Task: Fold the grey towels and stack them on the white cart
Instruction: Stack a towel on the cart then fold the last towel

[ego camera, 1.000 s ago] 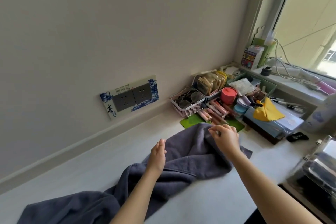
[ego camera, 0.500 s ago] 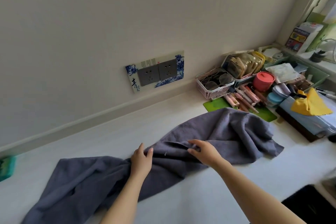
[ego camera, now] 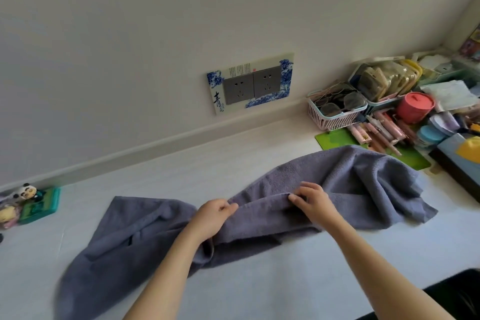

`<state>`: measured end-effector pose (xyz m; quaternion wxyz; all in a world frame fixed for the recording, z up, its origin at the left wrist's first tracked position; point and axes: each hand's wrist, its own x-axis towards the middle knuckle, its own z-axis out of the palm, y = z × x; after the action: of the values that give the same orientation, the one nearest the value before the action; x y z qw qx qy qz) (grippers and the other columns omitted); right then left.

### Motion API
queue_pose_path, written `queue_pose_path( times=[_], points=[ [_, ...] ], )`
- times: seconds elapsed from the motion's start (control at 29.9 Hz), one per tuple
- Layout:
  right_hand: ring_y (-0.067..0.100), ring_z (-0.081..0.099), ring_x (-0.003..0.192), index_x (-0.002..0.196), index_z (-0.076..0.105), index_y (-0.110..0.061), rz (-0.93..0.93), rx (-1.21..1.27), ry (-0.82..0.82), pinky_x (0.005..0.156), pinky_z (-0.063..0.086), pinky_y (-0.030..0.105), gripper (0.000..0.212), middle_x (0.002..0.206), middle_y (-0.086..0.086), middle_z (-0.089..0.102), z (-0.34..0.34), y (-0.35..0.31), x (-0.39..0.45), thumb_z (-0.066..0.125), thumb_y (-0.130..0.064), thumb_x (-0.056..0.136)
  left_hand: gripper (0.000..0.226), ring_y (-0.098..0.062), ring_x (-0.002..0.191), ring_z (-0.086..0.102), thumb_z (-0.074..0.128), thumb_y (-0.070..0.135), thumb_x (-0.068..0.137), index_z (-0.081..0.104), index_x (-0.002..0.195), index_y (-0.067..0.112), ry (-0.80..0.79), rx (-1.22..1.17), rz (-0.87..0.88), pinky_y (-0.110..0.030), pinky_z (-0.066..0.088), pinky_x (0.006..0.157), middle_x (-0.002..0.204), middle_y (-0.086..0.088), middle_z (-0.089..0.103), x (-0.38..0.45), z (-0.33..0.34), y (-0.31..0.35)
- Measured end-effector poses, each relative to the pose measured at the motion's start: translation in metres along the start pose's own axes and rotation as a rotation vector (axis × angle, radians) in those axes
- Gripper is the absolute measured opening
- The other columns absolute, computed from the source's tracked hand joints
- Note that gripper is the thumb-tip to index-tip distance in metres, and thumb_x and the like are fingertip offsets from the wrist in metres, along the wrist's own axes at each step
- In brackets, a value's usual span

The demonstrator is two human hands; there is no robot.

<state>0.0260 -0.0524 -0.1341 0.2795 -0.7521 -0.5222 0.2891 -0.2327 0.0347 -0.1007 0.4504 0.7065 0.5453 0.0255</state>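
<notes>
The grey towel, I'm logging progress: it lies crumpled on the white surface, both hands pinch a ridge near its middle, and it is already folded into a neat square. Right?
Not quite. In the head view the grey towel is not folded at all: it sprawls lengthwise across the white surface. The left hand and right hand do pinch its middle ridge.

- One grey towel (ego camera: 285, 215) is lying across the white bench (ego camera: 259, 280).
- Two hands, left hand (ego camera: 211, 218) and right hand (ego camera: 315, 202), are gripping it.
- Two wall sockets (ego camera: 253, 84) are sharing one plate.
- One red tub (ego camera: 414, 106) is standing beside one pink basket (ego camera: 335, 117).
- One panda figure (ego camera: 26, 191) is sitting at left.
</notes>
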Motion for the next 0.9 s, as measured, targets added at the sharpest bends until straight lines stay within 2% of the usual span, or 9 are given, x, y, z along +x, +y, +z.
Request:
queue_pose_path(
  times=[0.07,0.13,0.2,0.3,0.4,0.53,0.7,0.8,0.9],
  points=[
    [0.004,0.043,0.062,0.062,0.049,-0.021,0.029,-0.075,-0.314,0.069,0.037,0.030,0.035,0.062,-0.009,0.046,-0.027,-0.008,-0.012,0.057,-0.039,0.091,0.034,-0.009,0.062,0.046,0.051,0.044,0.092,0.052,0.069,0.021,-0.356,0.087,-0.072,-0.028,0.044,0.061,0.067,0.006,0.050,-0.013,-0.003,0.007],
    [0.004,0.046,0.056,0.066,0.053,-0.023,0.180,-0.347,-0.752,0.063,0.039,0.023,0.038,0.061,-0.010,0.051,-0.041,-0.016,-0.025,0.048,-0.050,0.093,0.030,-0.009,0.057,0.051,0.041,0.037,0.099,0.053,0.078,0.019,-0.746,0.080,-0.233,-0.021,0.046,0.049,0.073,0.001,0.054,-0.027,0.005,0.015],
    [0.005,0.060,0.060,0.082,0.061,-0.027,0.391,-0.352,-1.082,0.066,0.047,0.019,0.037,0.073,-0.010,0.062,-0.039,-0.016,-0.034,0.036,-0.051,0.096,0.031,-0.013,0.058,0.062,0.034,0.034,0.102,0.052,0.085,0.014,-0.836,0.003,-0.308,-0.022,0.050,0.045,0.079,-0.005,0.060,-0.032,0.016,0.019],
    [0.014,0.063,0.068,0.091,0.064,-0.024,0.307,-0.279,-0.838,0.064,0.047,0.021,0.031,0.085,0.000,0.066,-0.026,-0.008,-0.033,0.041,-0.045,0.097,0.024,-0.010,0.061,0.056,0.042,0.030,0.099,0.053,0.083,0.017,-0.399,0.006,-0.177,-0.019,0.042,0.047,0.080,0.000,0.059,-0.018,0.032,0.012],
    [0.019,0.059,0.092,0.092,0.066,-0.024,0.105,-0.343,-0.408,0.077,0.044,0.027,0.022,0.091,0.000,0.062,-0.005,-0.004,-0.026,0.051,-0.040,0.093,0.019,-0.014,0.091,0.056,0.042,0.028,0.095,0.061,0.093,0.023,0.055,0.280,-0.033,-0.027,0.045,0.080,0.103,0.002,0.057,-0.006,0.039,-0.006],
    [0.022,0.036,0.131,0.130,0.054,-0.031,-0.108,-0.368,-0.368,0.108,0.025,0.029,0.035,0.139,-0.002,0.047,0.037,-0.016,-0.023,0.043,-0.037,0.098,0.034,-0.022,0.130,0.034,0.038,0.035,0.097,0.048,0.128,0.025,0.106,0.491,-0.104,-0.040,0.028,0.106,0.137,0.000,0.039,-0.005,0.046,-0.026],
    [0.015,-0.001,0.146,0.147,0.022,-0.039,-0.085,-0.425,-0.468,0.116,-0.002,0.034,0.084,0.157,-0.012,0.010,0.071,-0.015,-0.019,-0.006,-0.072,0.075,0.043,-0.036,0.122,0.047,0.040,0.034,0.090,0.058,0.123,0.014,0.367,0.449,-0.073,-0.048,0.034,0.100,0.135,-0.012,0.049,-0.013,0.040,-0.049],
    [0.019,-0.003,0.146,0.150,0.011,-0.033,0.042,-0.521,-0.274,0.117,-0.003,0.037,0.059,0.159,-0.010,0.003,0.075,-0.009,0.001,0.012,-0.056,0.096,0.048,-0.036,0.135,0.033,0.040,0.034,0.095,0.045,0.138,0.014,0.471,0.368,-0.249,-0.055,0.024,0.106,0.150,-0.017,0.031,-0.018,0.022,-0.070],
    [0.028,-0.002,0.146,0.151,0.010,-0.020,0.209,-0.590,-0.139,0.117,-0.003,0.044,0.061,0.159,0.000,0.004,0.079,-0.026,0.019,0.017,-0.050,0.099,0.060,-0.030,0.145,0.009,0.029,0.045,0.099,0.015,0.150,0.020,0.407,0.237,-0.488,-0.055,0.015,0.113,0.158,-0.012,0.007,-0.023,0.004,-0.100]
  ],
)
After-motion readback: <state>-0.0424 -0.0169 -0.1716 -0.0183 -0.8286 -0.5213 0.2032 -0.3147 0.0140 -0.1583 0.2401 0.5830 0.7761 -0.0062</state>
